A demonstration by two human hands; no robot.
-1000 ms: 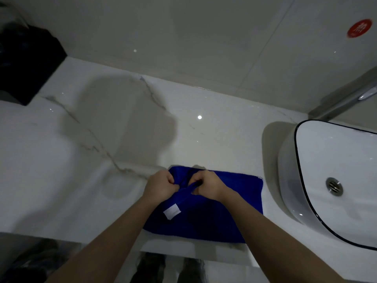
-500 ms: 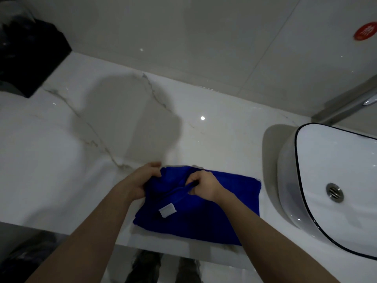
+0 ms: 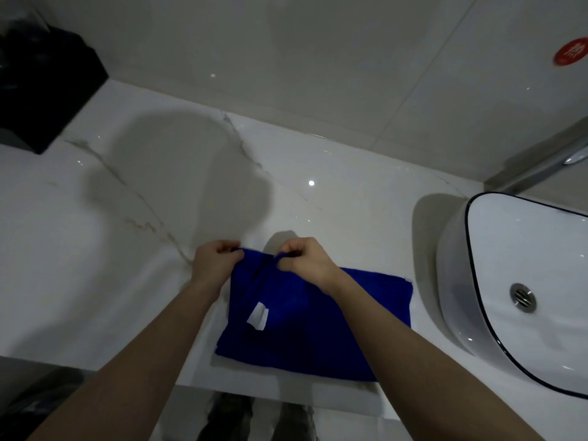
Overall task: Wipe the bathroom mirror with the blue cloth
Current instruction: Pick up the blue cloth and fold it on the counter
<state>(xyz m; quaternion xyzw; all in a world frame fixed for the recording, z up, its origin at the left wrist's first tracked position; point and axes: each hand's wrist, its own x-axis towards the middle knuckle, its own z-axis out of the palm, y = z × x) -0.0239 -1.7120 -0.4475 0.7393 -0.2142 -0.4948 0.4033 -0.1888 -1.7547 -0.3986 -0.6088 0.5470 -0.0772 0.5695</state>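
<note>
A blue cloth point(image 3: 305, 326) with a small white label lies near the front edge of the white marble counter point(image 3: 127, 249). My left hand point(image 3: 214, 264) pinches the cloth's far left corner. My right hand point(image 3: 305, 259) pinches the far edge just beside it. Both hands hold that edge lifted off the counter, while the cloth's near part still rests flat. No mirror is in view.
A white basin with a dark rim point(image 3: 521, 291) stands right of the cloth, with a chrome tap point(image 3: 572, 159) above it. A black box point(image 3: 41, 87) sits at the far left. The tiled wall carries a red sticker point(image 3: 569, 52).
Both hands have moved to the cloth's far edge and lifted it. The cloth has unfolded further and its label has shifted right.
</note>
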